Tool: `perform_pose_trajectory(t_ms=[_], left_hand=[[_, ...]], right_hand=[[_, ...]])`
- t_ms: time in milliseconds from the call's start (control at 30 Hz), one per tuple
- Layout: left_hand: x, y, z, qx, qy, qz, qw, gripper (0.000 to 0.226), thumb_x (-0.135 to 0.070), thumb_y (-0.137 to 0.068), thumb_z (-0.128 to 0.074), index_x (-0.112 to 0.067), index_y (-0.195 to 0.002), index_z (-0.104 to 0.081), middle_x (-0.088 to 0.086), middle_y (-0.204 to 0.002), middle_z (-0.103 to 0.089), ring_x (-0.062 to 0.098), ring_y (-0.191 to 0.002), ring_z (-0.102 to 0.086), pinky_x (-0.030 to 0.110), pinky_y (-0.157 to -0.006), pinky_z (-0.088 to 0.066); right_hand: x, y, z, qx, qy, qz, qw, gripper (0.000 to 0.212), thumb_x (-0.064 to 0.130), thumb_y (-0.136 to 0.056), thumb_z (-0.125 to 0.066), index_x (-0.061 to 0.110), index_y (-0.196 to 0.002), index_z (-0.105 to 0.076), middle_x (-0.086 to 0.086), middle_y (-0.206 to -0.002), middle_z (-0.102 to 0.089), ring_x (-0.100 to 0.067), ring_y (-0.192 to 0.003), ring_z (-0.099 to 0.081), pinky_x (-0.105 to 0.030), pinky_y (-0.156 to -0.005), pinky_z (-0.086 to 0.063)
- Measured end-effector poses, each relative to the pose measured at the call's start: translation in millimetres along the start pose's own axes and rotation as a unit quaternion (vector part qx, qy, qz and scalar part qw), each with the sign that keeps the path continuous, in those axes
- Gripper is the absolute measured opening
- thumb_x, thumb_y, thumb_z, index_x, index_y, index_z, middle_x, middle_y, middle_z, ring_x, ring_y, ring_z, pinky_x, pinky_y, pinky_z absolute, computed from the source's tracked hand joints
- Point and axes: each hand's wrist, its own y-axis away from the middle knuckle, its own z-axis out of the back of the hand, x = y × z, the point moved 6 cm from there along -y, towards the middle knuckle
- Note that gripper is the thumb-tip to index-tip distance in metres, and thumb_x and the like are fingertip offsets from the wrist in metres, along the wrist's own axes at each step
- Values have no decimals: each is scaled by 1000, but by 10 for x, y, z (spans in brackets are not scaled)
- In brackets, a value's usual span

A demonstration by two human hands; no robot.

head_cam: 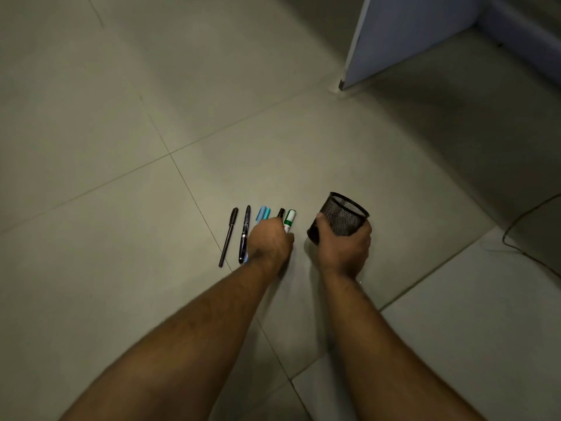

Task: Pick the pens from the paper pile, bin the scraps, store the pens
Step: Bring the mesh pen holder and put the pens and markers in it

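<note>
Several pens lie side by side on the tiled floor: a thin black pen (228, 236) at the left, a dark blue pen (244, 234), two light blue pens (263, 213), a black marker (281, 212) and a green-and-white marker (290, 219). My left hand (270, 238) rests over the lower ends of the blue pens and markers, fingers curled down on them; its grip is hidden. My right hand (344, 249) grips a black mesh pen cup (341, 215), tilted with its mouth facing up and right, just right of the pens.
A blue panel (403, 41) stands on the floor at the upper right, with a foot at its corner. A dark cable (516, 235) runs along the floor at the right edge. Grey tiles stretch to the left and beyond the pens.
</note>
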Motion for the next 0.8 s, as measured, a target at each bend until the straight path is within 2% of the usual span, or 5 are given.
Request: perform_pose_trajectory(t_ms=[200, 367, 600, 700, 800], left_hand=[[-98, -5, -110, 33, -9, -7, 999, 26, -29, -89, -68, -9, -105, -66, 12, -104, -71, 26, -93, -68, 35, -78, -57], [-68, -83, 114, -23, 161, 19, 986, 24, -31, -80, -72, -10, -91, -74, 11, -90, -74, 27, -84, -69, 25, -64, -45], [-222, -161, 676, -133, 402, -10, 906, 13, -26, -76, -72, -17, -84, -69, -7, -73, -67, 14, -68, -66, 23, -64, -52], [-247, -160, 671, -128, 490, 6, 862, 10, -29, -69, -72, -23, -72, -66, -5, -69, -69, 21, -70, -71, 40, -72, -61], [-325, -163, 559, -63, 528, 11, 847, 18, -28, -67, -75, -13, -77, -71, 1, -69, -70, 20, -67, -70, 39, -71, -62]], right_hand=[[-169, 106, 52, 24, 21, 18, 999, 94, 54, -61, -82, 19, -141, -46, -4, -132, -58, -27, -124, -55, -38, -105, -47], [-112, 114, -7, 56, 28, 44, 997, 94, 34, -61, -86, 15, -142, -44, -10, -133, -56, -31, -125, -53, -40, -106, -45], [18, 38, -75, 76, 51, 78, 993, 96, 27, -60, -87, 14, -144, -42, -10, -138, -52, -31, -127, -50, -40, -106, -46], [27, 9, -123, 101, 62, 64, 991, 95, 25, -60, -88, 14, -143, -43, -10, -137, -53, -31, -126, -51, -39, -105, -46], [42, 30, -180, 124, 62, 77, 987, 92, 26, -59, -85, 17, -141, -44, -9, -133, -55, -30, -122, -55, -43, -102, -49]])
